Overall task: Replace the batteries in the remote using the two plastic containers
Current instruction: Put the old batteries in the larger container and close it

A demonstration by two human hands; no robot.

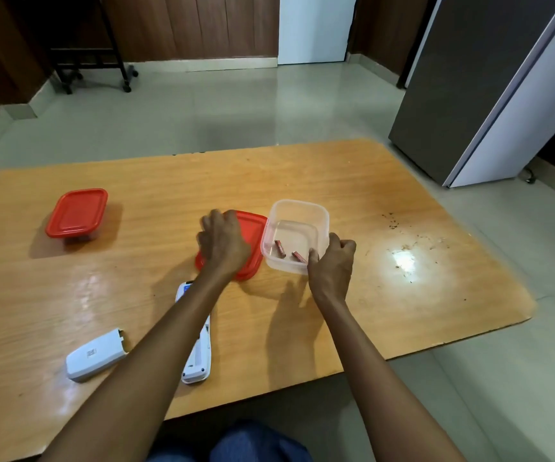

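Observation:
An open clear plastic container (pixel 297 211) stands mid-table with two red batteries (pixel 280 248) on its floor. My right hand (pixel 332 265) grips its near right rim, thumb inside. Its red lid (pixel 252 233) lies flat just left of it, and my left hand (pixel 222 241) rests on top of the lid, fingers curled over it. A second container with its red lid on (pixel 77 213) stands at the far left. The white remote (pixel 199 355) lies back-up under my left forearm with its battery bay uncovered. Its white battery cover (pixel 96 356) lies to the left.
The wooden table (pixel 402 311) has dark crumbs (pixel 402 258) scattered on its right part near a bright glare spot. A grey refrigerator (pixel 489 85) stands beyond the right corner, and a black wheeled stand (pixel 102 55) is at the back left.

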